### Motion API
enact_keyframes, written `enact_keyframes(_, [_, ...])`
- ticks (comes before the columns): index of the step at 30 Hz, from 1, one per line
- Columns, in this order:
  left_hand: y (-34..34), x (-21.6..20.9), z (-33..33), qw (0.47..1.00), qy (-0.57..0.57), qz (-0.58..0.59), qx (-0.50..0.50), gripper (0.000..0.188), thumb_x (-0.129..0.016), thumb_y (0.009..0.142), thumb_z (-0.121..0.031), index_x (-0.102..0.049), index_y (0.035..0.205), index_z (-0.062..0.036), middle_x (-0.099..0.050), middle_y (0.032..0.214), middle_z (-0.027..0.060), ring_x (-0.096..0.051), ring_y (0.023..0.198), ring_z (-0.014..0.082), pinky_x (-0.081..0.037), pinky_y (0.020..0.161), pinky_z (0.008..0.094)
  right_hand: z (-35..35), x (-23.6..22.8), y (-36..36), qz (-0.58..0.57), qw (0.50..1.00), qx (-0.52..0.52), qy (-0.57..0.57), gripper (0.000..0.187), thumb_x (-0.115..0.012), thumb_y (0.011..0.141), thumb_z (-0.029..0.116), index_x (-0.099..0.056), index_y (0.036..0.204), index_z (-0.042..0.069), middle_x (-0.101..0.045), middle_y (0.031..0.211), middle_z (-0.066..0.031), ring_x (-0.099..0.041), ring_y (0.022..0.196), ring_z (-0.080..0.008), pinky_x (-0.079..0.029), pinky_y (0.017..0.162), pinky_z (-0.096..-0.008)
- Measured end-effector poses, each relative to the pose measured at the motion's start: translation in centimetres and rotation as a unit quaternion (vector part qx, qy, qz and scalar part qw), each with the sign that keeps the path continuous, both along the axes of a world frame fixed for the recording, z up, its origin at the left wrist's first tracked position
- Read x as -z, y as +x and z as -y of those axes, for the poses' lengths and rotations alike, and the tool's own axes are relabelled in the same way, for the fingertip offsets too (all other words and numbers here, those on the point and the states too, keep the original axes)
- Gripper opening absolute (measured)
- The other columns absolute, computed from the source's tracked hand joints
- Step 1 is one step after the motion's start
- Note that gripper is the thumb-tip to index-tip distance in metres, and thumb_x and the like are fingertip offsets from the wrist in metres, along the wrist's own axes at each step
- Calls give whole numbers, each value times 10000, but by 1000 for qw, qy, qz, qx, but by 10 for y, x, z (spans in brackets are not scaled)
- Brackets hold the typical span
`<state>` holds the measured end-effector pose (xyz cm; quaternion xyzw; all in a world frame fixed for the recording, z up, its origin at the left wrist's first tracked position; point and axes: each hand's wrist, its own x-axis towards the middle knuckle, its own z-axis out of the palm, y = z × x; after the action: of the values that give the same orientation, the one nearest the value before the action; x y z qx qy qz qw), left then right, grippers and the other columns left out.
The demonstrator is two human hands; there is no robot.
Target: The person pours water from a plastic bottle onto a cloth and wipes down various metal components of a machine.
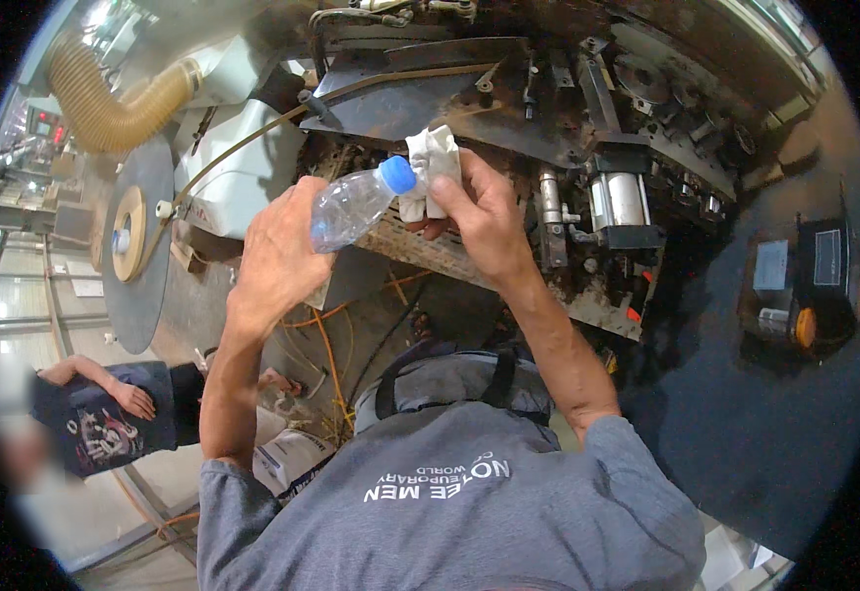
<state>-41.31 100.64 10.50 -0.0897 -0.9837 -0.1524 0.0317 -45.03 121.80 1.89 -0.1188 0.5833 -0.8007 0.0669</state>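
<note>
My left hand (277, 241) is wrapped round a clear plastic bottle (349, 210). The bottle lies tilted, its blue cap (397, 174) pointing up and to the right. Just beside the cap, my right hand (486, 212) pinches a crumpled white cloth or paper wipe (434, 163) between thumb and fingers. The wipe comes close to the cap or touches it; I cannot tell which. Both hands are raised in front of a greasy machine (449, 246). The bottle's contents, if any, are hard to make out.
A metal cylinder (619, 199) and other machine parts stand to the right. At left are a ribbed hose (120, 108) and a large grey disc (144, 286). Orange cables (328, 364) run over the floor. Another person (105, 419) is at lower left. A black box (824, 266) sits far right.
</note>
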Motion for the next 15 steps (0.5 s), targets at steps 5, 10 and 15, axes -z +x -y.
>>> enact_keyframes(5, [0, -7, -3, 1000, -19, -5, -2, 349, -661, 746, -73, -573, 1081, -33, -640, 974, 218, -610, 938, 418, -479, 795, 433, 0, -10, 3, 37, 999, -17, -31, 274, -522, 948, 148, -563, 1171, -4, -662, 936, -92, -659, 775, -156, -580, 608, -298])
enact_keyframes(10, [-1, -12, -1, 999, -46, -12, 16, 368, -647, 735, -34, -553, 1090, -34, -629, 960, 221, -600, 930, 428, -473, 786, 452, 0, -13, 3, 51, 998, -22, -43, 276, -522, 948, 149, -560, 1172, -9, -658, 945, -90, -660, 780, -157, -585, 617, -300])
enact_keyframes(15, [2, -15, 0, 997, -79, -11, 18, 384, -620, 720, -3, -544, 1095, -35, -623, 966, 211, -586, 950, 427, -462, 796, 470, 0, -11, 4, 37, 999, -21, -30, 288, -518, 945, 141, -557, 1183, -16, -660, 956, -94, -665, 794, -161, -587, 621, -301])
